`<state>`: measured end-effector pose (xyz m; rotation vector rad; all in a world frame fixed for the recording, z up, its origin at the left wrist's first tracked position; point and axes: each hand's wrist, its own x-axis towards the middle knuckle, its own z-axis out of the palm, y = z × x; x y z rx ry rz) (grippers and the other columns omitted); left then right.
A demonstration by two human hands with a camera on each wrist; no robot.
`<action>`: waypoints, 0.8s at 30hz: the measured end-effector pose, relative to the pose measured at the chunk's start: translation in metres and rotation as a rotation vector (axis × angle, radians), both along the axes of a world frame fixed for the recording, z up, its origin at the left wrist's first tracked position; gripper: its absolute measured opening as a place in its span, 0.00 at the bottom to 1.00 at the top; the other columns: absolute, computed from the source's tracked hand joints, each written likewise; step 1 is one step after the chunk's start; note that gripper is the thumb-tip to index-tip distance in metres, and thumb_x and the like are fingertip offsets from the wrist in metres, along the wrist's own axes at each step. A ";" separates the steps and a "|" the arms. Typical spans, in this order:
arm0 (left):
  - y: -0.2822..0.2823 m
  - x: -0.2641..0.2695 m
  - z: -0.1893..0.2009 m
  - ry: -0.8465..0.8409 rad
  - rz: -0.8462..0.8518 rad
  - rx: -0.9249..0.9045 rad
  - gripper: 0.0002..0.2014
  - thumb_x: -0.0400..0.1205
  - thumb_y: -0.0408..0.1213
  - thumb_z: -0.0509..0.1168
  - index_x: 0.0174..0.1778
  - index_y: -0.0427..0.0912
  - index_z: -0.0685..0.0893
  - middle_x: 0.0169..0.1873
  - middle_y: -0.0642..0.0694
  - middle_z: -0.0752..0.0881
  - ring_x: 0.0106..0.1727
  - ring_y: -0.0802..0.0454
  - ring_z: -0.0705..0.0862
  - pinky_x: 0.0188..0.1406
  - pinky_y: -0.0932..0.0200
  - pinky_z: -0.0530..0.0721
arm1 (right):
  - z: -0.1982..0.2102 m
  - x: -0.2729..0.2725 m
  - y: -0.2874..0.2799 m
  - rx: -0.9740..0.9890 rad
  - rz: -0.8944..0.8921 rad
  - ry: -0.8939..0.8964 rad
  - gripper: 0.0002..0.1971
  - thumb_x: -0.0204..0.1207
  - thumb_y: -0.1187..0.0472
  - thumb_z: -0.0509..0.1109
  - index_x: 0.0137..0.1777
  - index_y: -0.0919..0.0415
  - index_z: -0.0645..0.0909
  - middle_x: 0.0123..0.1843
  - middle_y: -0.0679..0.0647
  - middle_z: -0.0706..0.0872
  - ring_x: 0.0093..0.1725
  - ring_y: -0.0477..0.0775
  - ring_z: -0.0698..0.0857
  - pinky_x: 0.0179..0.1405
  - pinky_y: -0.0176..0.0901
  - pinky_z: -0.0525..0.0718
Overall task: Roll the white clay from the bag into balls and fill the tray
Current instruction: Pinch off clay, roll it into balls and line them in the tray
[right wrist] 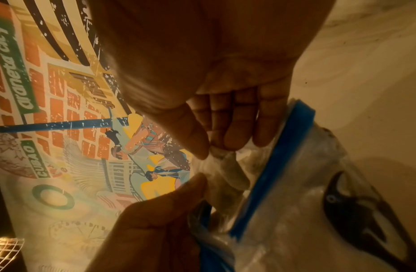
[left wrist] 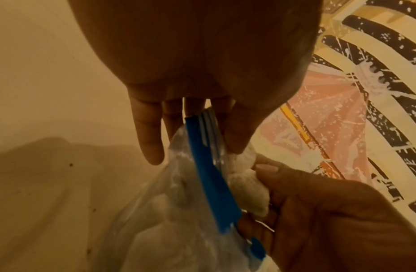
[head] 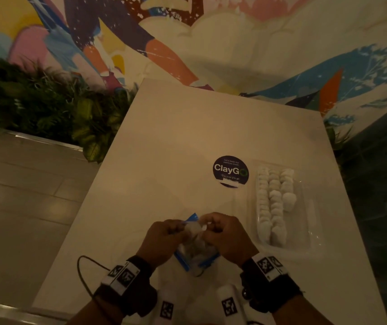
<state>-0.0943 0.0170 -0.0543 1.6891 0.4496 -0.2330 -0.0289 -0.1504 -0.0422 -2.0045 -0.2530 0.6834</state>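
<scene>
We see a white table (head: pixel 187 141) from above, with both hands working at its near edge. The left hand (head: pixel 164 240) pinches the blue-edged mouth of a clear plastic bag (head: pixel 194 254), thumb and fingers closed on the rim. The right hand (head: pixel 225 235) has its fingers curled, pinching a lump of white clay (head: pixel 196 228) at the bag's mouth; in the left wrist view the lump (left wrist: pixel 246 187) sits against the blue strip, and more clay shows through the plastic below. The bag stands between the two hands, its bottom toward the near edge.

Toward the right edge of the table lies a clear tray (head: pixel 309 233) holding white clay balls (head: pixel 274 202) in three rows running away from us, the right-hand row much shorter than the others. Just left of the tray's far end we find a round dark sticker (head: pixel 230 171) reading "ClayGo". Both wrists wear black bands with black-and-white markers, and a thin dark cable (head: pixel 84 273) loops near the left wrist. Beyond the table's far edge are green plants (head: pixel 47 109) and a colourful mural (head: pixel 211 36).
</scene>
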 end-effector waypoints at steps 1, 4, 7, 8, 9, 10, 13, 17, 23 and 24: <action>0.000 0.000 0.000 0.021 0.049 -0.036 0.09 0.77 0.33 0.70 0.34 0.48 0.91 0.46 0.45 0.90 0.47 0.47 0.88 0.51 0.49 0.86 | 0.000 0.002 -0.002 0.004 -0.010 0.012 0.14 0.68 0.65 0.74 0.51 0.48 0.85 0.29 0.50 0.86 0.31 0.48 0.85 0.37 0.50 0.88; 0.000 0.000 -0.001 0.072 0.109 -0.074 0.07 0.78 0.33 0.70 0.38 0.43 0.93 0.41 0.40 0.91 0.47 0.41 0.89 0.49 0.43 0.87 | 0.003 0.003 -0.005 0.063 -0.050 0.062 0.21 0.69 0.70 0.74 0.60 0.53 0.81 0.29 0.45 0.86 0.31 0.42 0.85 0.35 0.41 0.84; 0.000 0.001 -0.004 0.096 0.128 -0.089 0.07 0.78 0.35 0.70 0.37 0.40 0.92 0.41 0.34 0.90 0.48 0.32 0.86 0.46 0.38 0.84 | 0.008 0.002 -0.007 0.105 -0.055 0.085 0.21 0.68 0.72 0.75 0.57 0.51 0.80 0.31 0.45 0.88 0.34 0.42 0.86 0.37 0.39 0.84; 0.000 0.002 -0.004 0.098 0.128 -0.097 0.08 0.78 0.36 0.70 0.37 0.40 0.92 0.41 0.34 0.90 0.47 0.31 0.86 0.45 0.38 0.84 | 0.010 0.001 -0.007 0.111 -0.052 0.088 0.21 0.68 0.73 0.75 0.56 0.51 0.80 0.32 0.45 0.89 0.35 0.42 0.87 0.38 0.39 0.85; -0.001 0.002 -0.003 0.100 0.129 -0.107 0.08 0.78 0.36 0.70 0.36 0.41 0.92 0.41 0.34 0.90 0.46 0.32 0.87 0.45 0.39 0.85 | 0.011 0.000 -0.007 0.123 -0.045 0.090 0.20 0.67 0.75 0.75 0.54 0.52 0.82 0.34 0.45 0.90 0.37 0.43 0.88 0.39 0.39 0.86; -0.001 0.002 -0.003 0.102 0.130 -0.114 0.08 0.78 0.37 0.70 0.36 0.42 0.92 0.40 0.35 0.90 0.44 0.35 0.87 0.45 0.39 0.85 | 0.012 -0.001 -0.007 0.144 -0.035 0.095 0.19 0.67 0.76 0.74 0.51 0.53 0.84 0.36 0.47 0.91 0.39 0.45 0.89 0.40 0.40 0.87; -0.001 0.003 -0.003 0.115 0.128 -0.135 0.08 0.78 0.37 0.70 0.36 0.41 0.92 0.39 0.33 0.89 0.38 0.41 0.86 0.44 0.40 0.85 | 0.014 -0.002 -0.007 0.159 -0.010 0.100 0.15 0.67 0.77 0.74 0.42 0.54 0.87 0.35 0.48 0.91 0.37 0.43 0.88 0.38 0.36 0.85; 0.001 0.003 -0.005 0.140 0.153 -0.170 0.08 0.79 0.34 0.68 0.36 0.39 0.91 0.35 0.36 0.90 0.36 0.44 0.84 0.40 0.48 0.82 | 0.013 -0.001 -0.007 0.123 -0.032 0.118 0.10 0.68 0.74 0.73 0.34 0.57 0.87 0.31 0.51 0.87 0.32 0.45 0.82 0.35 0.39 0.81; 0.000 0.003 -0.003 0.152 0.152 -0.225 0.07 0.79 0.35 0.69 0.37 0.40 0.92 0.31 0.47 0.90 0.34 0.49 0.86 0.36 0.54 0.83 | 0.015 -0.004 -0.003 0.179 -0.050 0.180 0.01 0.59 0.62 0.70 0.28 0.57 0.83 0.24 0.47 0.82 0.28 0.42 0.79 0.30 0.33 0.79; 0.000 0.003 -0.003 0.154 0.156 -0.233 0.07 0.79 0.34 0.69 0.38 0.40 0.92 0.31 0.47 0.90 0.34 0.49 0.86 0.36 0.54 0.84 | 0.016 -0.005 -0.002 0.189 -0.050 0.201 0.02 0.61 0.61 0.72 0.29 0.58 0.82 0.24 0.47 0.82 0.28 0.42 0.79 0.30 0.33 0.79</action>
